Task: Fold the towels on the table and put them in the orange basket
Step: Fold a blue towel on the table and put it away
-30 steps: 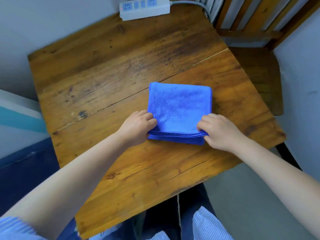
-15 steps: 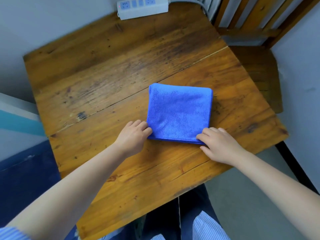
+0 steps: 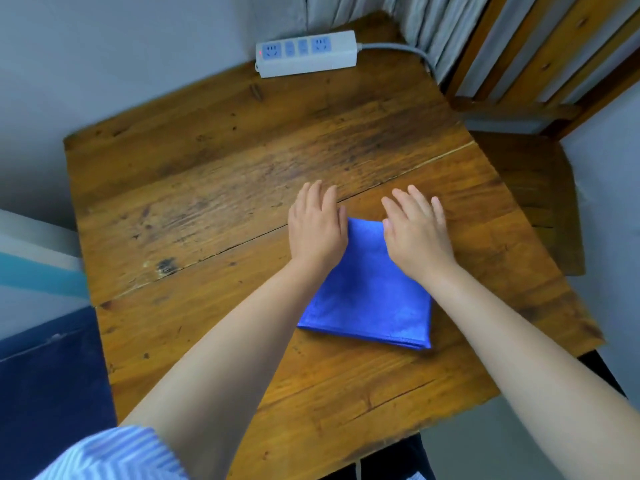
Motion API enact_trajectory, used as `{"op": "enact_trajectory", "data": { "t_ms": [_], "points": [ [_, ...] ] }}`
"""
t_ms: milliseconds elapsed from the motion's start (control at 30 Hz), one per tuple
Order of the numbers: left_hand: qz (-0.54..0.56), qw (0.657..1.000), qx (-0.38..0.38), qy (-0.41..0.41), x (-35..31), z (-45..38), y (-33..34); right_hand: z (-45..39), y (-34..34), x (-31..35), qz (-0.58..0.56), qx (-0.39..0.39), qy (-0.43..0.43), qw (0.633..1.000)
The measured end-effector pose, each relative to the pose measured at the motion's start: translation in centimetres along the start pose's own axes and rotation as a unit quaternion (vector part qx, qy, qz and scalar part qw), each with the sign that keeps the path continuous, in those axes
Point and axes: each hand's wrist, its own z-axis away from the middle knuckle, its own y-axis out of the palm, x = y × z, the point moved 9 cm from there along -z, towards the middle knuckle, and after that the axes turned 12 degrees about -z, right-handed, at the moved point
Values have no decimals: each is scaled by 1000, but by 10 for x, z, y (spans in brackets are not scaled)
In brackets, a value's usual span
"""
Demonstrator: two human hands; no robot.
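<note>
A blue towel [image 3: 370, 299], folded into a square, lies on the wooden table [image 3: 207, 202] right of its middle. My left hand [image 3: 317, 226] lies flat with straight fingers over the towel's far left corner, its fingertips past the far edge on the wood. My right hand [image 3: 417, 230] lies flat the same way over the far right part. Neither hand grips anything. The towel's far edge is hidden under my hands. No orange basket is in view.
A white power strip [image 3: 306, 53] with a grey cable sits at the table's far edge against the wall. A wooden chair [image 3: 530, 174] stands close to the table's right side. A dark blue surface [image 3: 48, 386] lies left of the table.
Both hands let go of the towel's near edge and moved forward to its far edge, now flat with fingers straight. The camera tilted up, showing more of the far wall.
</note>
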Motion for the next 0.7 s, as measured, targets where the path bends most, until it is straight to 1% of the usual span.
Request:
{"op": "enact_trajectory", "data": {
  "t_ms": [67,133,233,400,600,700],
  "points": [
    [-39,997,12,71,-14,1,11,-3,12,-5,7,26,11,1000],
    [-71,992,36,102,-17,4,27,-3,26,-9,6,60,11,998],
    [-78,990,60,102,-9,5,45,5,45,-10,35,97,-7,995],
    [-18,995,59,81,-2,-1,49,7,50,-16,24,79,-6,997],
    [15,998,55,14,13,0,51,15,44,-48,6,67,72,995],
    [21,998,56,18,13,-4,51,14,41,-54,-6,68,81,994]
  ]
}}
